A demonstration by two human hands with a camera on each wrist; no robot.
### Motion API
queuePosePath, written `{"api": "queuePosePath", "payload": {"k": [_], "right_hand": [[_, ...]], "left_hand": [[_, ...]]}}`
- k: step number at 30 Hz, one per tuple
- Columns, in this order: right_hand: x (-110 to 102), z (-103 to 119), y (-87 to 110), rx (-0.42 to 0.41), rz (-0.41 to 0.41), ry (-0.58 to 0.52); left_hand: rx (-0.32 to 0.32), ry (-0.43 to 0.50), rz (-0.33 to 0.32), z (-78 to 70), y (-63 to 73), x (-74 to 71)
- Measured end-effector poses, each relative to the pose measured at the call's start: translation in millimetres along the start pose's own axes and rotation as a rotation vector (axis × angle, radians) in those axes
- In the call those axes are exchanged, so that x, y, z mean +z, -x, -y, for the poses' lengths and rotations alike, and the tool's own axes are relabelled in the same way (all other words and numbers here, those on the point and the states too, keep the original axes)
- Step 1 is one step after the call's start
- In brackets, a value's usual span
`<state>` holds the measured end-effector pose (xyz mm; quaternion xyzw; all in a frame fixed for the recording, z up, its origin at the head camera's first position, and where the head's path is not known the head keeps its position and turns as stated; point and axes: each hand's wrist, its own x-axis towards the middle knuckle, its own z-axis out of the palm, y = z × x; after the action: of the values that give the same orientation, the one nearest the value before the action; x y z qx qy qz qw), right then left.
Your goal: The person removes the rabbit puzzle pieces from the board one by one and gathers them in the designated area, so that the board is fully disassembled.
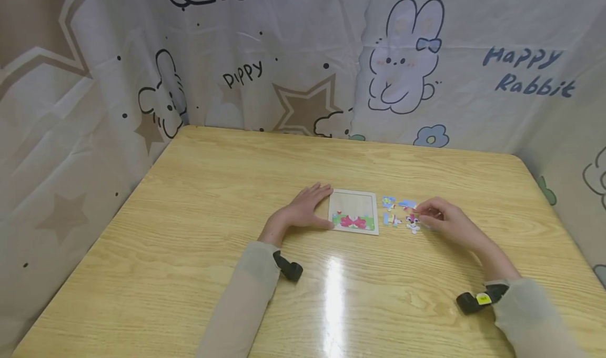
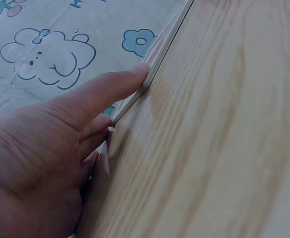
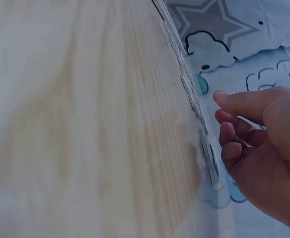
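A square wooden puzzle frame (image 1: pixel 355 201) lies on the table, its bottom strip filled with green and pink-red picture pieces (image 1: pixel 354 222). Spread along the frame's left side is my left hand (image 1: pixel 305 208), thumb at the near corner and fingers at the far one. In the left wrist view the thumb (image 2: pixel 120 84) presses against the frame's edge. Loose jigsaw pieces lie to the right: two bluish ones (image 1: pixel 388 202) (image 1: pixel 408 204), a blue-and-white one (image 1: pixel 391 219) and one with an animal face (image 1: pixel 413 224). My right hand (image 1: pixel 447 222) hovers beside them, fingers loosely bent, nothing between thumb and fingertips.
The wooden table (image 1: pixel 213 189) carries everything here. Printed cloth (image 1: pixel 293 58) hangs around its back and sides. Black wrist cameras (image 1: pixel 289 267) sit at both cuffs. A bright light reflection (image 1: pixel 334 300) falls on the near tabletop.
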<state>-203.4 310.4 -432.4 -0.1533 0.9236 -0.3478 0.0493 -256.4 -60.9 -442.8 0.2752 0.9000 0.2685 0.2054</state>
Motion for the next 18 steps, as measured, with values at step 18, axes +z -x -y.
{"api": "queuePosePath", "payload": {"k": [18], "right_hand": [[45,44,-44.4,-0.092,0.104,-0.104]], "left_hand": [[0.013,0.013,-0.008,-0.6,1.6,-0.2]]}}
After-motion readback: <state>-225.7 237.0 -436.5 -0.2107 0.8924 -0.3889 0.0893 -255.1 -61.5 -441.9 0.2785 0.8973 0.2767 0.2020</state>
